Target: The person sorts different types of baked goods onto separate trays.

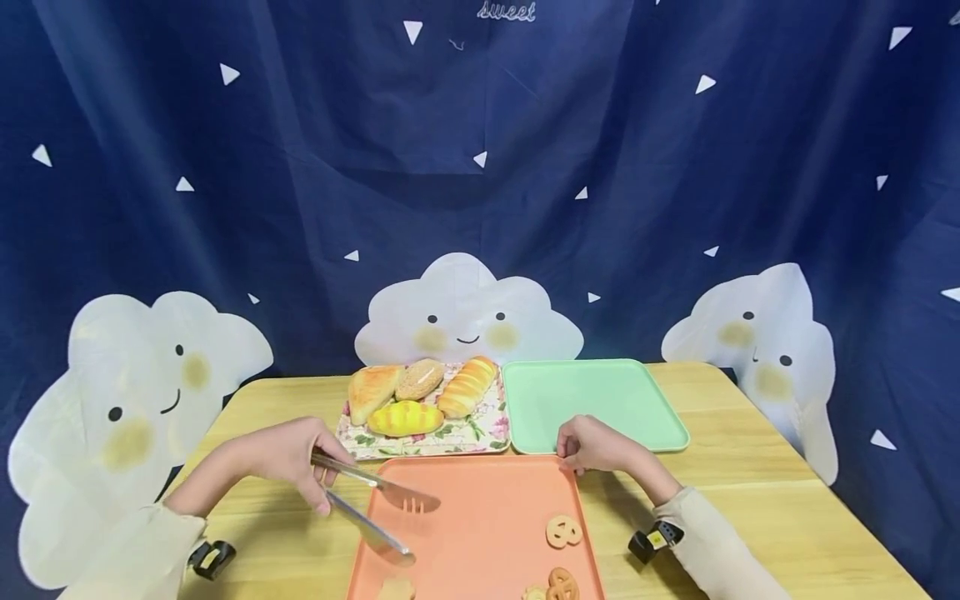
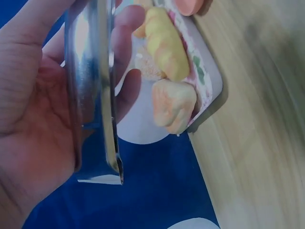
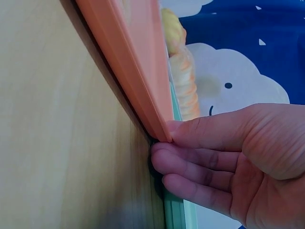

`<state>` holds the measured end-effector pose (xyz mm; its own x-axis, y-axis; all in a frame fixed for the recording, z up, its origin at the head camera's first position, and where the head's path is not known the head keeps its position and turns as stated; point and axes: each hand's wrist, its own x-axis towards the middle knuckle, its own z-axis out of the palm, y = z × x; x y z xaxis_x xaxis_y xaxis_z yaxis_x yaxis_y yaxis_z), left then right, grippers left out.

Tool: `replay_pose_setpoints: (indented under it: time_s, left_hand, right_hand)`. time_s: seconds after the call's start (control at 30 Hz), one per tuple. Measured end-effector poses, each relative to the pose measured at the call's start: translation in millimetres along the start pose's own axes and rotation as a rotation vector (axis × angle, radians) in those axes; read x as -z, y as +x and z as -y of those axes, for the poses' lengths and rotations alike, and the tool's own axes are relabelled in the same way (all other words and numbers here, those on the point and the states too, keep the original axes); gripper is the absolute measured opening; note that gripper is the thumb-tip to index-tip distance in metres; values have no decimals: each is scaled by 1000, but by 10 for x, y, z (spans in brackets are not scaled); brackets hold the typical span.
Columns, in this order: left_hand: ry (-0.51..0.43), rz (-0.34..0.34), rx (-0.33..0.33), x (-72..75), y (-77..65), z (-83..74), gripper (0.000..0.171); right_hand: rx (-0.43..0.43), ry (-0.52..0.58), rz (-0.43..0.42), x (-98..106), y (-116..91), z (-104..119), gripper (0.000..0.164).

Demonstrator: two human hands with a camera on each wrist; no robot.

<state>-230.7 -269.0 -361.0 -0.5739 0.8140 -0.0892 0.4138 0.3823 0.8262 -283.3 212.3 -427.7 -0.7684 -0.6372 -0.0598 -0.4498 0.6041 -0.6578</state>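
Note:
My left hand (image 1: 296, 454) holds a pair of metal serving tongs (image 1: 372, 530) by the handle, its two arms spread apart over the left part of an orange tray (image 1: 480, 517). In the left wrist view, the tongs' bent end (image 2: 97, 179) lies by the palm. My right hand (image 1: 596, 446) pinches the tray's far right corner, thumb on the rim, as the right wrist view shows. On the tray lie a pretzel-shaped cookie (image 1: 563, 531), another pretzel cookie (image 1: 562, 585) at the bottom edge, and a pale piece (image 1: 396, 589) at the near left, partly cut off.
Behind the orange tray, a floral tray (image 1: 465, 443) bears a yellow bread roll (image 1: 405, 418), a long striped loaf (image 1: 467, 387), a seeded bun (image 1: 420, 380) and a triangular bread (image 1: 372, 393). Beside it lies a green tray (image 1: 585, 400) on the wooden table (image 1: 735, 467). A blue curtain hangs behind.

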Motion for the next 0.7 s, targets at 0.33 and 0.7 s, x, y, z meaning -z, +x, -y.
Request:
replay_pose_setpoints:
  time_s: [0.33,0.7]
  left_hand:
    - [-37,112,-30,-132,17,25,33]
    - [-8,64,55,-239,52,2,34]
  right_hand:
    - [-1,3,5,-18,10,-26,11]
    - [12,-4,10,3,-6,-14,9]
